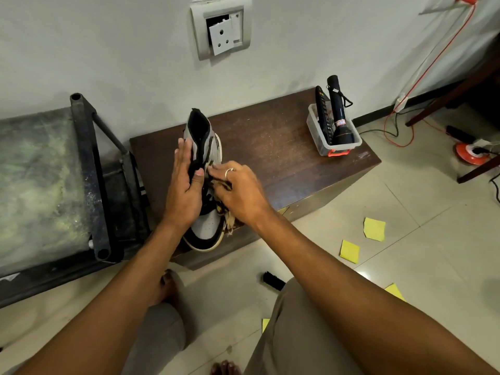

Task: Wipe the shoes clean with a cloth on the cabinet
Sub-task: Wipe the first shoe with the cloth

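Note:
A white, grey and black high-top shoe (207, 231) stands on the left front part of the dark brown cabinet (270, 147), its toe over the front edge. My left hand (185, 182) grips the shoe's left side and tongue, thumb across the laces. My right hand (239, 190), a ring on one finger, presses a brownish frayed cloth (228, 220) against the shoe's right side. Most of the cloth is hidden under the hand. Only one shoe is in view.
A clear plastic box (316, 136) with a black torch (339, 115) and a remote stands at the cabinet's back right. A black metal-framed cot (89, 163) is on the left. A black brush (273, 280) and yellow papers (374, 229) lie on the tiled floor. Cables run at right.

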